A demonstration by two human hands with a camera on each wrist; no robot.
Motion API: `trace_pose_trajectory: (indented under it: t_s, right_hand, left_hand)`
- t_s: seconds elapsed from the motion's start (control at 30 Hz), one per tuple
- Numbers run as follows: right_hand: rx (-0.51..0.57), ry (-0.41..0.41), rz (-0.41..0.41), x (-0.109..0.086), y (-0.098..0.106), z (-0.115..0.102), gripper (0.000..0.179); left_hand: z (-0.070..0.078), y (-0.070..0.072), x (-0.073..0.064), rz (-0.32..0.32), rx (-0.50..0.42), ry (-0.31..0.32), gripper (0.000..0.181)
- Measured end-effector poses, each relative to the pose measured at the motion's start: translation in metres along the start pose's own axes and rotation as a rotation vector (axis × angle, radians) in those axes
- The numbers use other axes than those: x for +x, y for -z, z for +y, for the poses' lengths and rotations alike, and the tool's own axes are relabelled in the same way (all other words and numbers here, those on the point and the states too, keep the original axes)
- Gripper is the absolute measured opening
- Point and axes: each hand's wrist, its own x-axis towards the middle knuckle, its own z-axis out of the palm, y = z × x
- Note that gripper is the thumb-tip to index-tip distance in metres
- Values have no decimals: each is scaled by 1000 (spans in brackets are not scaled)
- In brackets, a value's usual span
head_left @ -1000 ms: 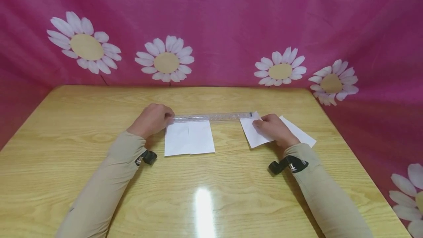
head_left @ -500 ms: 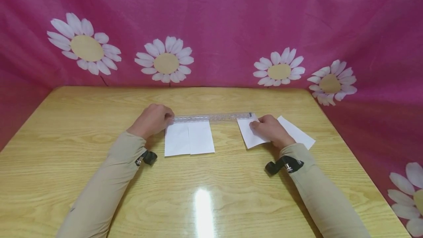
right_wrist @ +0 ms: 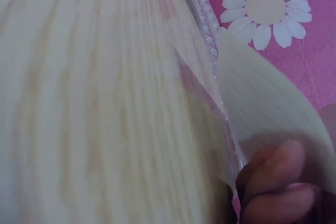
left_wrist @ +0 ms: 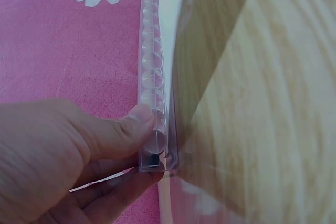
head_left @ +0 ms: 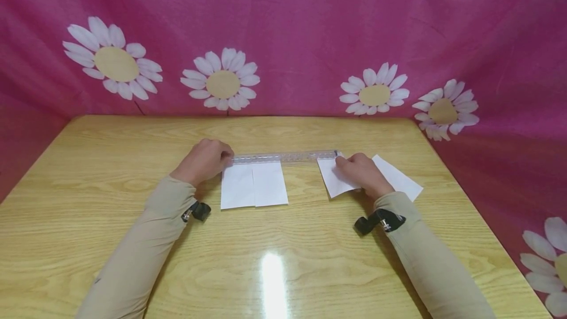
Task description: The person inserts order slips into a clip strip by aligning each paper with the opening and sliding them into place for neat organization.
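A long clear plastic strip (head_left: 301, 155) with a row of round shapes along it, ruler-like, lies crosswise in the head view. My left hand (head_left: 204, 160) pinches its left end; the left wrist view shows the thumb (left_wrist: 131, 127) pressed on the strip (left_wrist: 150, 72). Below the strip's left half, two white paper pieces (head_left: 236, 186) sit side by side with a thin seam between. A separate piece of white paper (head_left: 330, 178) is held by my right hand (head_left: 363, 174), its top edge right at the strip's right end. Curled fingers (right_wrist: 278, 177) show beside that paper (right_wrist: 268, 93) in the right wrist view.
Another white sheet (head_left: 398, 178) lies tilted on the wooden table (head_left: 212, 270), partly behind my right hand. A pink curtain (head_left: 292, 38) with white daisies stands along the table's far and right edges.
My right hand has shifted slightly left with its paper, and the paper's top corner now sits lower against the strip's right end. The left hand and the two left paper pieces stay put.
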Motion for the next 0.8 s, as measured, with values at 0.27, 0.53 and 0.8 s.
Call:
trace_pose_trajectory:
  t_s: [0.27, 0.53, 0.8]
  right_hand:
    - [92, 3, -19, -7, 1, 4, 58]
    - [47, 34, -49, -8, 2, 4, 35]
    - [72, 56, -75, -10, 0, 5, 32]
  left_hand:
    - [0, 0, 0, -7, -2, 5, 19]
    - [0, 1, 0, -5, 6, 8, 19]
    - [2, 1, 1, -17, 3, 31, 21]
